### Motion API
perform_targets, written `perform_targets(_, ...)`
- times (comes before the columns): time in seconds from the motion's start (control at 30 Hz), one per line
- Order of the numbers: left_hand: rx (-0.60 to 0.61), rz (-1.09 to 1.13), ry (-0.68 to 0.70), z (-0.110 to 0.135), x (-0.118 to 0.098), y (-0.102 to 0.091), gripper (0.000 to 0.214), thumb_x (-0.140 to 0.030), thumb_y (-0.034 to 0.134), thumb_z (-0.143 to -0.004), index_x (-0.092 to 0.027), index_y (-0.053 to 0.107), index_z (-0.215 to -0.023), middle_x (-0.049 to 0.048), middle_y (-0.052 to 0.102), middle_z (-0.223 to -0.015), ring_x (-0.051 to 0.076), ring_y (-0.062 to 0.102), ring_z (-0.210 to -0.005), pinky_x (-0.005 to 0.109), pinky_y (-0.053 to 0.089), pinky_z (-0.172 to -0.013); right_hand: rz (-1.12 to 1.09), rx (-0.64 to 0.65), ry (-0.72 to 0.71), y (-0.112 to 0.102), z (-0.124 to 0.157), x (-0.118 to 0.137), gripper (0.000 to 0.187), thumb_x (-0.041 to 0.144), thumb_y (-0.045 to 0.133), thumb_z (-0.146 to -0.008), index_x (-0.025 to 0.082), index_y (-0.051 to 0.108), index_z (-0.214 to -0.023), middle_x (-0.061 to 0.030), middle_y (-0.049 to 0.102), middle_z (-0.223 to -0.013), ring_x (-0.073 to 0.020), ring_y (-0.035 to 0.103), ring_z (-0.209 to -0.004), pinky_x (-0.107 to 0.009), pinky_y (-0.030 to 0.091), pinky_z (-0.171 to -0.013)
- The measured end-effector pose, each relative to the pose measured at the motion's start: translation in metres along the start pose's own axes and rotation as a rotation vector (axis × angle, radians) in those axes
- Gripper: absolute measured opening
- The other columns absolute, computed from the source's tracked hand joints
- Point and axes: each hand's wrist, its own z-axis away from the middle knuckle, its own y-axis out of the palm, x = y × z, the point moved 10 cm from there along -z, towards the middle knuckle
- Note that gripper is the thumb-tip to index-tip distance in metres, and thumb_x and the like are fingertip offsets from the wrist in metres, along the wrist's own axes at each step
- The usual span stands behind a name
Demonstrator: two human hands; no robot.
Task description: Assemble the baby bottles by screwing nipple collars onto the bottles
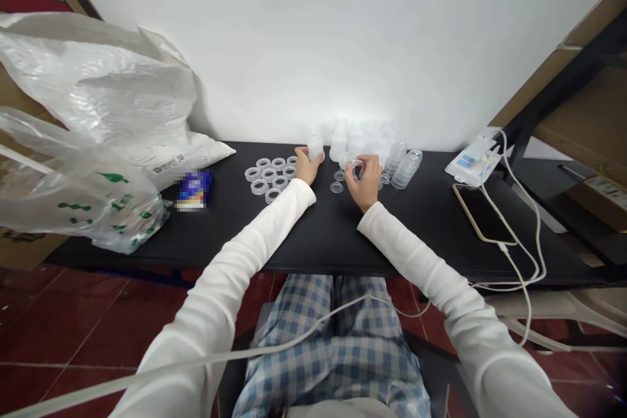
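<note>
My left hand (308,167) is closed round a small white bottle (315,142) near the wall. Beside it, to the left, lie several translucent plastic rings (269,174) in a cluster. My right hand (365,181) pinches a clear round plastic piece (347,159) between thumb and fingers; its exact kind is hard to make out. Just below that hand's fingertips sit small clear discs (336,187) on the black table. Behind the right hand stand several white bottles (339,134), washed out by glare. Stacked clear caps (407,168) lean over to its right.
White plastic bags (98,91) and a blue packet (194,190) occupy the left of the black table (313,241). On the right are a phone (484,214), a white box (473,160) and loose white cables (539,228). One cable (294,345) crosses over my lap.
</note>
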Motion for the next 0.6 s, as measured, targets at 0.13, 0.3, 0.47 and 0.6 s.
perform_targets(0.13,0.063,0.04,0.078,0.023,-0.007,-0.012,0.046,-0.03,0.078,-0.076,-0.023,0.039,-0.101,0.008,0.061,-0.11,0.022,0.064,-0.108,0.04,0.049,-0.1,-0.135,0.079,0.042,0.01,0.0,-0.004,0.023,0.032,0.056,-0.089,0.022,0.048,-0.108,-0.0028,0.055,-0.094,-0.0159,0.054,-0.075,-0.038,0.047,-0.078)
perform_targets(0.3,0.122,-0.053,0.352,0.056,-0.048,-0.039,0.043,-0.032,0.075,-0.08,-0.025,0.049,-0.114,0.0073,0.057,-0.119,0.023,0.055,-0.118,0.041,0.045,-0.106,-0.349,0.162,0.184,0.018,-0.008,-0.028,0.025,0.036,0.057,-0.091,0.023,0.047,-0.11,-0.0002,0.056,-0.093,-0.0122,0.055,-0.075,-0.03,0.051,-0.072)
perform_targets(0.47,0.157,-0.107,0.499,0.069,-0.074,-0.054,0.047,-0.029,0.074,-0.08,-0.027,0.053,-0.122,0.0081,0.052,-0.122,0.027,0.051,-0.123,0.045,0.042,-0.111,-0.462,0.23,0.203,0.017,-0.017,-0.04,0.028,0.044,0.06,-0.09,0.024,0.049,-0.106,-0.0029,0.06,-0.099,-0.0134,0.06,-0.083,-0.028,0.052,-0.071)
perform_targets(0.6,0.199,-0.101,0.504,0.067,-0.078,-0.052,0.045,-0.03,0.074,-0.079,-0.028,0.056,-0.121,0.0074,0.053,-0.121,0.027,0.053,-0.123,0.043,0.044,-0.109,-0.385,0.351,0.075,0.017,-0.015,-0.026,0.028,0.041,0.06,-0.09,0.023,0.053,-0.11,-0.0039,0.064,-0.102,-0.0156,0.062,-0.088,-0.031,0.053,-0.077)
